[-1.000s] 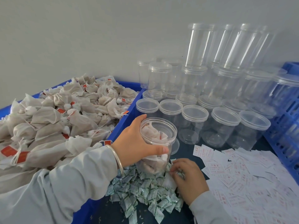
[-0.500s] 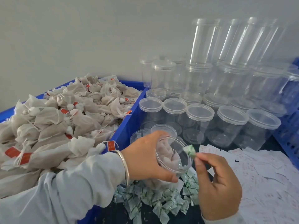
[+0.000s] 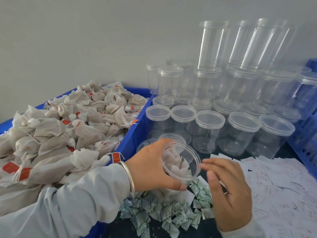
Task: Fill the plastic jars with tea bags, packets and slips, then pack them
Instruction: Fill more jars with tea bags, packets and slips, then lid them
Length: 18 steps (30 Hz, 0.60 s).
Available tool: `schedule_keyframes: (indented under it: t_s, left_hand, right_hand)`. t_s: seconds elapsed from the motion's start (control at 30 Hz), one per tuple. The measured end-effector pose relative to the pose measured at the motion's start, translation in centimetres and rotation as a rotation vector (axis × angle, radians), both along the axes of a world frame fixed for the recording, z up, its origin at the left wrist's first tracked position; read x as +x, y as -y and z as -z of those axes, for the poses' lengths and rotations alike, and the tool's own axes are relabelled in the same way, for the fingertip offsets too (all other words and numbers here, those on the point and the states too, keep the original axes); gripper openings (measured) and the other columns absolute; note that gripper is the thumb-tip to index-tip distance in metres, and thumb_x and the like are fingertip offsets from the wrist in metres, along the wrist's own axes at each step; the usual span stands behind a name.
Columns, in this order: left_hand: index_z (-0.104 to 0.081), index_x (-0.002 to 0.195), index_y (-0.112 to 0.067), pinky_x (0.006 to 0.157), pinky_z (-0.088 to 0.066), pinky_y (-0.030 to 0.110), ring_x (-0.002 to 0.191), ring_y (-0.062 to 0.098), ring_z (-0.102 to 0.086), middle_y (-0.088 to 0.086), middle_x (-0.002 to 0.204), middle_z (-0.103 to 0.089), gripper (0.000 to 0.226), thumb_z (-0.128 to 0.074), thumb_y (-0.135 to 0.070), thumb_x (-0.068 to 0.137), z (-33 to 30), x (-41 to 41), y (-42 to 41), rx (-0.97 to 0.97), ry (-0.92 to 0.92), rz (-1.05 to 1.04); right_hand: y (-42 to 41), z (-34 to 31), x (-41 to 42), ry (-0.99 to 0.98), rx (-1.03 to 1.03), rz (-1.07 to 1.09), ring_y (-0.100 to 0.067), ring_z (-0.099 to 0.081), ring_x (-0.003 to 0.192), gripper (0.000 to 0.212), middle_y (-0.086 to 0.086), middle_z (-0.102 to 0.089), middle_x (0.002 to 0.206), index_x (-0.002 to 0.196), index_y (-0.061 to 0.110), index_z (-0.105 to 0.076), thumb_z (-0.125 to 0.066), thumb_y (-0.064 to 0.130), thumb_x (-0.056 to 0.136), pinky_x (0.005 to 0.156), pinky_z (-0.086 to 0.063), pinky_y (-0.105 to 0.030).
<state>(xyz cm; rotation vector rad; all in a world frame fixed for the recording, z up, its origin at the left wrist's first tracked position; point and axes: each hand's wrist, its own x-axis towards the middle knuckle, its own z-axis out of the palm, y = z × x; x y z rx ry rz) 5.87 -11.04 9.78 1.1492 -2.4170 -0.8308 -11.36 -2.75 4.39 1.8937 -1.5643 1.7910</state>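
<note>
My left hand (image 3: 152, 167) grips an open clear plastic jar (image 3: 181, 161), tilted with its mouth toward me. Tea bags fill the jar, and a green-and-white packet lies at its lower rim. My right hand (image 3: 228, 191) hovers just right of the jar's mouth with relaxed fingers that hold nothing. A heap of small green-and-white packets (image 3: 164, 215) lies on the dark table below both hands. White slips with red print (image 3: 274, 189) are spread to the right. A blue crate (image 3: 137, 133) on the left holds a pile of tea bags (image 3: 60, 134) with red tags.
Several empty lidded clear jars (image 3: 240, 133) stand in rows behind the held jar, stacked higher against the grey wall. Two loose lids (image 3: 171, 137) lie just beyond my left hand. A blue slatted crate (image 3: 307, 127) stands at the right edge.
My right hand picked a packet from the heap, lifted it to the jar's mouth and let it go into the jar. My left hand tilted the jar toward me.
</note>
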Motion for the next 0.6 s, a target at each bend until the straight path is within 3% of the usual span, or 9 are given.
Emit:
schedule_keyframes:
  t_s: [0.07, 0.17, 0.27, 0.37, 0.43, 0.5, 0.6]
  left_hand:
    - [-0.034, 0.119, -0.047, 0.08, -0.038, 0.004, 0.101, -0.017, -0.048, -0.028, 0.109, -0.052, 0.089, -0.078, -0.064, 0.043, -0.3, 0.1, 0.0, 0.013, -0.06, -0.035]
    - [-0.037, 0.12, -0.045, 0.083, -0.041, 0.009, 0.102, -0.011, -0.051, -0.025, 0.11, -0.055, 0.09, -0.079, -0.064, 0.042, -0.5, 0.1, 0.0, 0.011, -0.119, -0.066]
    - [-0.039, 0.117, -0.047, 0.083, -0.041, 0.008, 0.1, -0.013, -0.052, -0.025, 0.108, -0.056, 0.087, -0.079, -0.064, 0.041, -0.6, 0.1, -0.1, 0.009, -0.137, -0.06]
    - [-0.038, 0.108, -0.051, 0.079, -0.04, 0.002, 0.098, -0.015, -0.052, -0.026, 0.107, -0.057, 0.08, -0.082, -0.061, 0.042, -0.6, 0.1, -0.2, 0.019, -0.134, -0.048]
    - [-0.039, 0.105, -0.053, 0.081, -0.04, 0.004, 0.098, -0.014, -0.052, -0.024, 0.107, -0.058, 0.076, -0.086, -0.055, 0.045, -0.6, 0.2, -0.3, 0.019, -0.138, -0.043]
    - [-0.039, 0.103, -0.054, 0.08, -0.04, 0.003, 0.097, -0.015, -0.052, -0.025, 0.106, -0.058, 0.074, -0.086, -0.055, 0.045, -0.7, 0.2, -0.3, 0.014, -0.141, -0.04]
    - [-0.038, 0.102, -0.054, 0.079, -0.04, 0.002, 0.097, -0.015, -0.053, -0.024, 0.105, -0.058, 0.073, -0.085, -0.055, 0.046, -0.7, 0.2, -0.3, 0.012, -0.131, -0.038]
  right_hand:
    - [0.3, -0.1, -1.9, 0.061, 0.118, 0.16, -0.003, -0.05, 0.097, 0.018, 0.012, -0.057, 0.095, 0.093, 0.016, -0.069, -0.052, 0.021, 0.088, 0.092, -0.031, -0.006]
    - [1.0, 0.8, -5.0, 0.161, 0.536, 0.358, -0.025, -0.05, 0.111, 0.017, -0.002, -0.057, 0.11, 0.103, 0.01, -0.07, -0.063, 0.01, 0.088, 0.096, -0.033, -0.026]
    - [1.2, 1.4, -6.5, 0.015, 0.986, 0.498, -0.029, -0.034, 0.132, 0.044, -0.01, -0.041, 0.144, 0.133, 0.017, -0.053, -0.059, 0.029, 0.091, 0.109, -0.027, -0.037]
    - [1.3, 1.8, -6.7, -0.175, 1.282, 0.585, -0.026, -0.025, 0.14, 0.06, -0.004, -0.024, 0.154, 0.147, 0.026, -0.029, -0.045, 0.049, 0.094, 0.111, -0.028, -0.036]
    - [1.4, 2.2, -6.7, -0.251, 1.337, 0.59, -0.025, -0.027, 0.138, 0.056, -0.002, -0.025, 0.153, 0.145, 0.027, -0.032, -0.04, 0.053, 0.095, 0.108, -0.03, -0.033]
    - [1.5, 2.2, -6.7, -0.284, 1.312, 0.574, -0.024, -0.035, 0.131, 0.043, 0.0, -0.034, 0.147, 0.135, 0.03, -0.046, -0.042, 0.048, 0.096, 0.102, -0.035, -0.031]
    - [1.5, 2.3, -6.8, -0.219, 1.201, 0.562, -0.027, -0.047, 0.115, 0.019, -0.002, -0.051, 0.13, 0.097, 0.033, -0.065, -0.046, 0.032, 0.095, 0.09, -0.042, -0.029]
